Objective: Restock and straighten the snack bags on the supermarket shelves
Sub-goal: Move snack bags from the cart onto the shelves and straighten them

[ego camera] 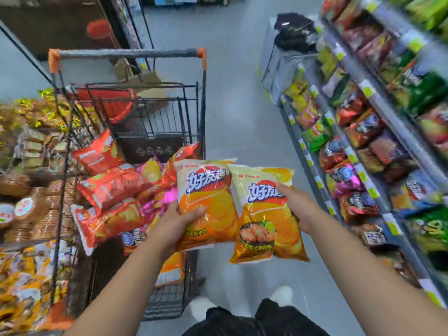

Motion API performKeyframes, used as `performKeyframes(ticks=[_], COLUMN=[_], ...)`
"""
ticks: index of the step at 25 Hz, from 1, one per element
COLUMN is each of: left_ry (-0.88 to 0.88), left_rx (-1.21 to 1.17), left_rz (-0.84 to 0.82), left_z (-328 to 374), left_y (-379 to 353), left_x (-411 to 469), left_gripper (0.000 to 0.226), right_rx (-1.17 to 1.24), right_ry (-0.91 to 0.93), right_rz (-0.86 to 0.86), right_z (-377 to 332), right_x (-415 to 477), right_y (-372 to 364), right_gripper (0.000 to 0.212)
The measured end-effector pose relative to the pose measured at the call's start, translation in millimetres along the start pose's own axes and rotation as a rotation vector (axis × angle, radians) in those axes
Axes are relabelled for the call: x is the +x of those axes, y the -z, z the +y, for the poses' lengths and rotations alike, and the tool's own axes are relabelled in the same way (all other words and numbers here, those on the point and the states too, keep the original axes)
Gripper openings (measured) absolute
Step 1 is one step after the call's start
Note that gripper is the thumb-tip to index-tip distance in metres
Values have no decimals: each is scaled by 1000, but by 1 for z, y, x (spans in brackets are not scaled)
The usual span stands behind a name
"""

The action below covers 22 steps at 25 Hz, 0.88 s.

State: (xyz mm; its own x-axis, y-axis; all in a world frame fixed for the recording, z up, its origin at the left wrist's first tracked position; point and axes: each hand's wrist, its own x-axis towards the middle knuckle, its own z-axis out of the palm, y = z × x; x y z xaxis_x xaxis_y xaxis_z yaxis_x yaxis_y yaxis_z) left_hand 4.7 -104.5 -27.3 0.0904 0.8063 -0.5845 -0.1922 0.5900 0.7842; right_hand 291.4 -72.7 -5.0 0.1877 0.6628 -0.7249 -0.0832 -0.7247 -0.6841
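While left hand (175, 223), right hand (295, 204) fingers (282, 189) clamp them, chip bags (208, 195) (263, 229) upright, tops pointing away.

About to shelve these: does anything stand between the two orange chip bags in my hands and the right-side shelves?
Nothing visible does. Only open aisle lies between the left bag, the right bag and the shelves; the cart stands to their left.

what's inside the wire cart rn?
The black wire cart holds piled red snack bags, shiny pink bags and a dark brown panel at the far end. The left hand and its orange chip bag cover the near right corner; whatever lies under the pile is hidden.
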Motion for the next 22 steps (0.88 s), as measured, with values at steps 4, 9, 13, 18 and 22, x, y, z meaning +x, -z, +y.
performKeyframes(ticks=[4,9,13,18,22], left_ry=[3,26,23,-2,-75], left_rx=[64,150,176,298,353], left_rz=[-79,-212,-264,-370,-443], left_z=[4,5,11,17,29], left_y=[-77,-174,-252,-331,-379], left_x=[20,34,48,59,61], left_gripper=[72,70,62,97,85], right_rx=[84,106,124,115,132], right_ry=[89,158,214,257,291], right_rz=[127,257,361,440,521], right_z=[-1,-17,-33,-41,-49], right_x=[7,0,-8,-14,-20], right_y=[94,200,275,340,380], right_gripper=[90,98,82,92,77])
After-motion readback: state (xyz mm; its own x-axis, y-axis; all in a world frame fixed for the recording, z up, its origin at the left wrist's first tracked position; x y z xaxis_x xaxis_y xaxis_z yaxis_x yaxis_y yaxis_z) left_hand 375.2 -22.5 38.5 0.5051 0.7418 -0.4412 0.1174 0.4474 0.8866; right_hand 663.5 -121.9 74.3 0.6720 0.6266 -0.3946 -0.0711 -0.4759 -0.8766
